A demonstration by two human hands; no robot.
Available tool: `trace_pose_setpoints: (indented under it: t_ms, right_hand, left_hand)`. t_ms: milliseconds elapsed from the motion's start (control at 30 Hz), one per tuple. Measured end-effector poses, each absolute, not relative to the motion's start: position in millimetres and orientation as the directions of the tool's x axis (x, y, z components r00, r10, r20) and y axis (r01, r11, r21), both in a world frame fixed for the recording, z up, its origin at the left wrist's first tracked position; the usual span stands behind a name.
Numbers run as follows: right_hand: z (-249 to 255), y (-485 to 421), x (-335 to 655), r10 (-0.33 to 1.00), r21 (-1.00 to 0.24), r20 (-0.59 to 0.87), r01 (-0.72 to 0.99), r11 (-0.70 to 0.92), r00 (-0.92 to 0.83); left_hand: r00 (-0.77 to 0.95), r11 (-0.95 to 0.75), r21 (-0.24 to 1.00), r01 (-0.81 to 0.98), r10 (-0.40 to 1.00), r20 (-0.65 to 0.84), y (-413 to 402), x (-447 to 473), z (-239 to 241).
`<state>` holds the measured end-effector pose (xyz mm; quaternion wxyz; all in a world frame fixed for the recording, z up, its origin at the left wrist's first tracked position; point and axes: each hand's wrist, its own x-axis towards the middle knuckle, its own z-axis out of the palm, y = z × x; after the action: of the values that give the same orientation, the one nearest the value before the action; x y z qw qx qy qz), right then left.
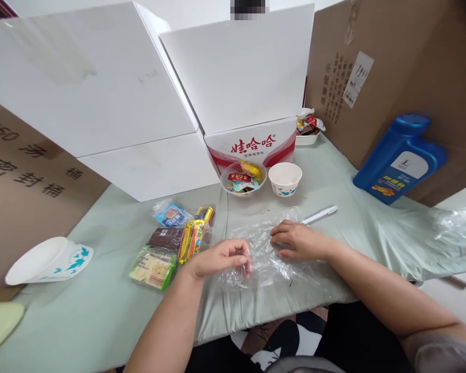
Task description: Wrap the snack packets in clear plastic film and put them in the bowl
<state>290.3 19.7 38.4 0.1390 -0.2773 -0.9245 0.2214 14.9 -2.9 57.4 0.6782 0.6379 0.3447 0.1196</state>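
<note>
A crumpled clear plastic bag point(264, 272) lies spread on the cloth-covered table in front of me. My left hand point(227, 257) is closed at its left side, fingers curled with the film between and under them. My right hand point(299, 239) rests palm down on the bag's right part, fingers stretched out and slightly apart. Just beyond that hand lies a white pen point(320, 214). Left of my left hand sit several wrapped snacks: yellow-wrapped bars point(191, 241), a brown packet point(165, 238), a green-edged cracker packet point(151, 268) and a blue packet point(171, 213).
Behind the bag stand a clear bowl of wrapped snacks point(244, 178) and a small paper bowl point(285, 179). A larger paper bowl point(50, 261) tilts at left. White boxes point(236, 72) wall the back; a blue bottle point(399, 160) stands right by a brown carton point(396, 77).
</note>
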Motion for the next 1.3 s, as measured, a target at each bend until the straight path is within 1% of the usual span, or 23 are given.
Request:
trace_pose_setpoints:
  t_ms: [33,67,133,200,267,300,333,367,400,433,467,533,567,600,667,733,800,867,967,1033,1133,1233,1300]
  right_hand:
    - [38,20,291,0.581,-0.506,0.145,0.445,0.739,-0.801]
    - [38,21,293,0.619,-0.518,0.161,0.468,0.716,-0.769]
    - [38,30,303,0.765,-0.518,0.157,0.607,0.602,-0.625]
    - [39,42,317,0.918,-0.464,0.063,0.803,0.375,-0.392]
    - [41,52,332,0.987,-0.345,-0.056,0.931,0.122,-0.15]
    - [42,56,338,0.996,-0.29,-0.072,0.956,0.038,-0.061]
    - [43,59,343,0.999,-0.266,-0.049,0.964,-0.006,-0.008]
    - [43,61,346,1.0,-0.284,0.0,0.959,-0.013,0.014]
    - [42,61,348,0.999,-0.348,0.051,0.938,0.002,0.017]
    - [41,61,349,0.997,-0.443,0.077,0.896,0.027,0.008]
    - [40,61,349,0.998,-0.548,0.064,0.835,0.048,-0.016]
    - [37,60,349,0.99,-0.715,-0.056,0.697,0.05,-0.128]
    - [37,60,350,0.97,-0.758,-0.121,0.65,0.047,-0.211]
    - [38,59,350,0.939,-0.777,-0.17,0.627,0.058,-0.297]
    - [43,57,352,0.875,-0.78,-0.218,0.616,0.111,-0.433]
    - [50,55,354,0.824,-0.774,-0.237,0.613,0.159,-0.514]
    - [53,53,355,0.798,-0.767,-0.256,0.617,0.175,-0.545]
    - [51,54,354,0.829,-0.747,-0.245,0.643,0.168,-0.502]
    - [42,55,350,0.912,-0.723,-0.175,0.677,0.137,-0.372]
    - [37,56,347,0.926,-0.749,-0.161,0.654,0.11,-0.341]
    - [34,55,341,0.932,-0.816,-0.147,0.573,0.076,-0.332]
    - [30,53,331,0.959,-0.849,-0.028,0.513,0.125,-0.281]
    - [25,52,324,0.965,-0.816,0.077,0.54,0.206,-0.251]
  left_hand:
    - [0.683,0.157,0.951,0.268,0.665,-0.302,1,12,55]
    - [0.619,0.139,0.951,0.277,0.731,-0.287,5,11,51]
    - [0.501,0.108,0.936,0.335,0.821,-0.274,12,10,40]
    - [0.442,0.102,0.915,0.389,0.851,-0.283,18,10,30]
    - [0.432,0.098,0.904,0.415,0.853,-0.291,20,12,24]
    - [0.432,0.094,0.902,0.421,0.854,-0.291,19,12,23]
    - [0.43,0.09,0.9,0.427,0.855,-0.289,19,13,23]
    - [0.428,0.086,0.898,0.433,0.857,-0.288,18,13,24]
    - [0.424,0.082,0.896,0.437,0.859,-0.286,17,13,25]
    - [0.42,0.08,0.895,0.438,0.862,-0.283,17,13,26]
    - [0.418,0.078,0.897,0.436,0.865,-0.278,16,13,27]
    - [0.413,0.073,0.904,0.421,0.872,-0.263,16,13,28]
    - [0.41,0.071,0.91,0.409,0.876,-0.252,16,12,29]
    - [0.405,0.069,0.916,0.394,0.882,-0.241,16,12,30]
    - [0.392,0.068,0.927,0.368,0.893,-0.221,16,11,32]
    - [0.375,0.074,0.932,0.355,0.902,-0.214,16,10,34]
    - [0.358,0.083,0.931,0.356,0.908,-0.218,17,8,35]
    - [0.337,0.095,0.928,0.361,0.914,-0.225,18,7,34]
    - [0.299,0.113,0.926,0.361,0.926,-0.229,19,6,30]
    - [0.273,0.126,0.928,0.351,0.934,-0.23,20,6,27]
    - [0.23,0.158,0.933,0.322,0.944,-0.239,21,7,24]
    - [0.187,0.171,0.931,0.323,0.953,-0.24,22,7,23]
    - [0.172,0.151,0.913,0.378,0.958,-0.23,22,7,23]
